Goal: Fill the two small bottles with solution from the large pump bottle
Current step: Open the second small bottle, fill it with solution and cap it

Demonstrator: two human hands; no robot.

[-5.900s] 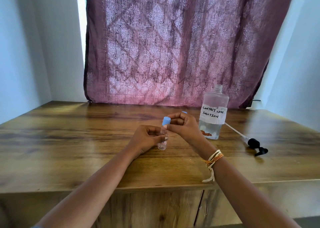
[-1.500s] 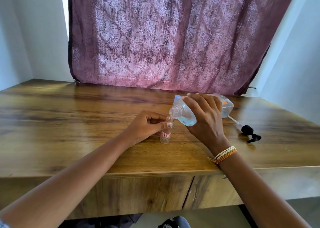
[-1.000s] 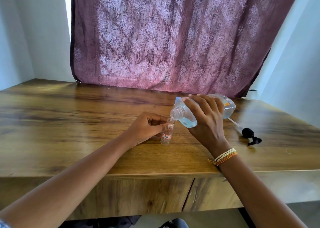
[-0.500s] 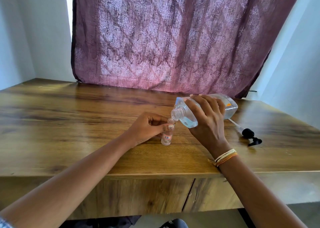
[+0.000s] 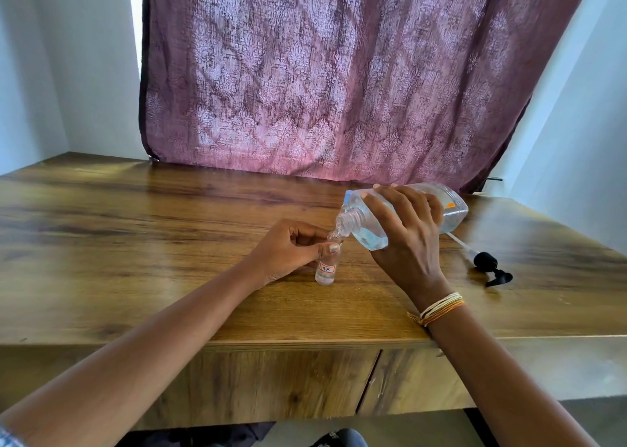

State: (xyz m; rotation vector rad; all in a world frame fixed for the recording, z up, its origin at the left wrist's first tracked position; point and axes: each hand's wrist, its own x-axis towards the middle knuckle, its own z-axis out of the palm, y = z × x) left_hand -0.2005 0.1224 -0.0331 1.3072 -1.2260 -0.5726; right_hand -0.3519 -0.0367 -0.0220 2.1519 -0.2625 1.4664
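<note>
Since half a second ago almost nothing has shifted: the large pump bottle (image 5: 407, 216) stays tipped with its neck at the mouth of the small bottle (image 5: 326, 266), only a touch closer. Nearly six seconds back that small bottle was still capped and the big one stood upright.

My right hand (image 5: 407, 236) is wrapped over the large bottle, holding it nearly on its side above the table (image 5: 135, 229). My left hand (image 5: 288, 250) pinches the small bottle by its neck, thumb in front, keeping it upright on the table just left of the big one. I see only one small bottle; the second is not in view.

The risk, as I judge it, is the mismatch of mouths: the wide neck can flood the narrow opening and run solution over my fingers and the label. A little more tilt would do it, and so would the neck nudging the light bottle off line.

The pump head (image 5: 488, 266) with its tube lies on the table to the right. The table is glossy wood grain; behind it hangs a purple patterned curtain (image 5: 339, 73) between pale walls.
</note>
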